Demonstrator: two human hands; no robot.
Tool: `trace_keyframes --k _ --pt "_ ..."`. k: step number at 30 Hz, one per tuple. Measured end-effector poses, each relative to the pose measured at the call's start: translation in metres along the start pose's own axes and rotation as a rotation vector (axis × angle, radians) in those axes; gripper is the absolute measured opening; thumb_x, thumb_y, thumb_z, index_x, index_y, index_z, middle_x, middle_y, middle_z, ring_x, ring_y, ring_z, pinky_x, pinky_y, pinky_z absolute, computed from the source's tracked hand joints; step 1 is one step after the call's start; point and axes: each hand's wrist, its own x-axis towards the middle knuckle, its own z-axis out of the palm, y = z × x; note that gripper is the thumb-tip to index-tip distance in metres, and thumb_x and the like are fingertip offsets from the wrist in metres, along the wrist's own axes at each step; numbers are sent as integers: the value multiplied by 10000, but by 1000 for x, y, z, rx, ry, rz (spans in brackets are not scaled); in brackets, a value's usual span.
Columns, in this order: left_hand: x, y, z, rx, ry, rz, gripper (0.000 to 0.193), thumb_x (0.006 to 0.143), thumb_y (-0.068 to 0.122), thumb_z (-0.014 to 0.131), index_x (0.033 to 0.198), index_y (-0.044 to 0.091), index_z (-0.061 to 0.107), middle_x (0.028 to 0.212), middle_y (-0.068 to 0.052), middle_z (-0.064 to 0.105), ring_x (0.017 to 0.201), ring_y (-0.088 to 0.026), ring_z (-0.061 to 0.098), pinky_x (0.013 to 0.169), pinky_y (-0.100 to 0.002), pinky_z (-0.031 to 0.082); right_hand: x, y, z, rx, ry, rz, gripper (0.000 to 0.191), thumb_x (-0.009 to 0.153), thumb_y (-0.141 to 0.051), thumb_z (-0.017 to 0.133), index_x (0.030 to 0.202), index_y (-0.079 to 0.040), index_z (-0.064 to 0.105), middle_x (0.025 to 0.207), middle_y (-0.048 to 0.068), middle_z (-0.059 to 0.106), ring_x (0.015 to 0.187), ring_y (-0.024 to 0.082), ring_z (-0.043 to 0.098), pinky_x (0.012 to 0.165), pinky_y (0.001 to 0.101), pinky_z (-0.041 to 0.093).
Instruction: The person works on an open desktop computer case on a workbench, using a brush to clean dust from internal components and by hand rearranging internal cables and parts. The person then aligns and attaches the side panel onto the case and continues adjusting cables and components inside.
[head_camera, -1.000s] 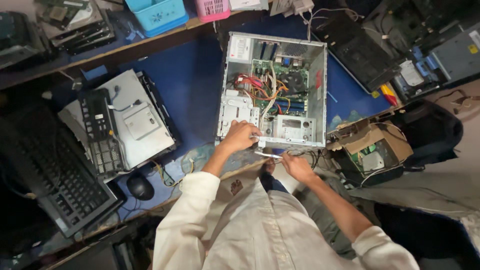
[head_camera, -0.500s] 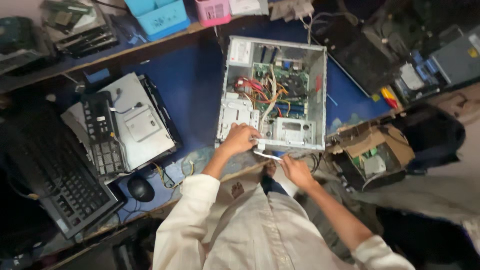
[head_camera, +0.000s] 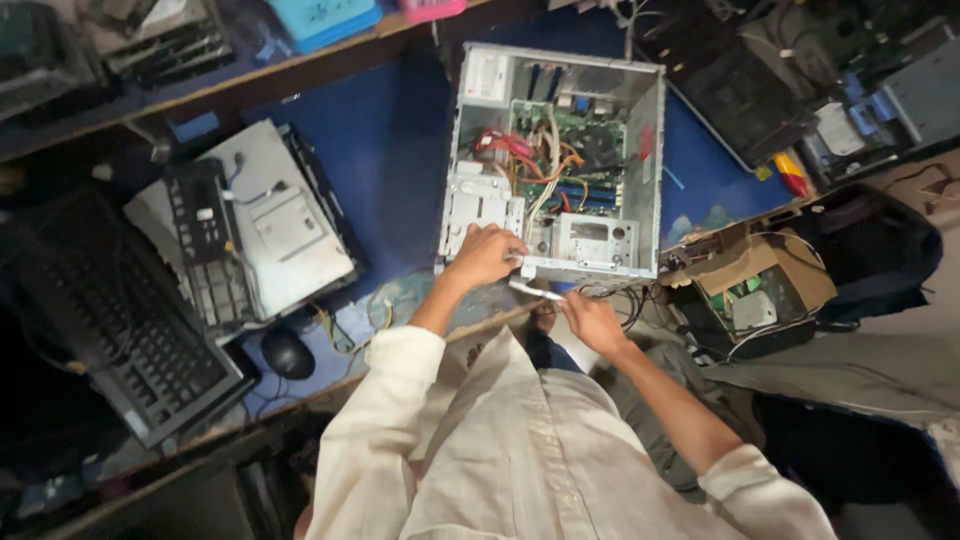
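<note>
Head view: left hand curled over near lower edge of open grey metal computer case lying on blue table, fingers clenched on frame beside drive cage. Right hand grasping slim silver-tipped screwdriver just below left fingertips. Tool's long axis near level, tip pointing left toward left knuckles. Likely risk: tip slipping off, jabbing left fingers or snagging red and orange wires beyond them.
</note>
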Motion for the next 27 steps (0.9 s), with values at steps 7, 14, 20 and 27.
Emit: trace_keyframes --k 7,14,20,27 --pt "1 1 -1 18 -29 10 207 808 198 722 997 225 803 1030 11 758 1072 -241 630 899 -474 364 5 5 -3 22 143 -101 215 1017 -250 590 986 -37 577 798 205 675 724 425 658 612 513 514" --pt "-1 2 -1 -6 -1 9 194 822 217 728 1001 222 801 1023 13 761 1059 -235 637 911 -466 370 -3 15 -3 -87 -38 -52 209 986 -255 622 1005 -48 613 845 168 699 740 399 671 591 499 510" --pt "-1 4 -3 3 -23 -3 187 824 215 733 997 223 802 1025 10 756 1060 -240 627 901 -469 361 -14 18 2 -45 127 -68 223 1010 -252 643 993 -35 594 887 159 684 817 371 685 680 472 537" --pt "0 2 -2 10 -7 21 202 807 209 736 996 223 804 1018 3 760 1060 -247 626 914 -470 361 -18 19 -2 -25 208 -101 206 981 -227 638 1031 -27 633 958 169 706 874 371 683 726 470 533"
